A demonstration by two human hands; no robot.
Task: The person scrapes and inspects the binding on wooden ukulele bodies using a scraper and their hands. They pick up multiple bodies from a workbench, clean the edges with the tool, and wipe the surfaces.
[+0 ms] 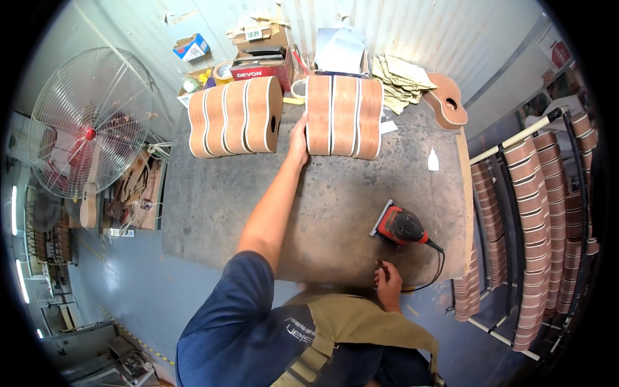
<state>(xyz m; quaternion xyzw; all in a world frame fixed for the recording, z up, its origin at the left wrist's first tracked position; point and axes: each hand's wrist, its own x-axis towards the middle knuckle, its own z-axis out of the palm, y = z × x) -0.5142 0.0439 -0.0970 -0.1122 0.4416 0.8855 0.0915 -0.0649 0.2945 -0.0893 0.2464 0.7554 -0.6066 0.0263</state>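
Note:
My left hand (298, 140) reaches across the table and lies along the left end of a row of wooden ukulele bodies (345, 119), its visible fingers stretched out against the end face. These bodies stand on edge side by side, with pale and dark binding lines between them. A second row of ukulele bodies (235, 119) stands to the left, a round sound hole showing at its right end. My right hand (389, 285) is curled closed at the front table edge, with a small dark thing at its fingertips that I cannot make out. Just beyond it rests a red and black sander (401, 226).
The sander's cord loops down by the front edge. A white bottle (432, 158), sandpaper sheets (401, 80) and a loose ukulele body (446, 103) lie at the right and back. Boxes (261, 64) line the wall. A fan (90, 129) stands left, a loaded rack (529, 226) right.

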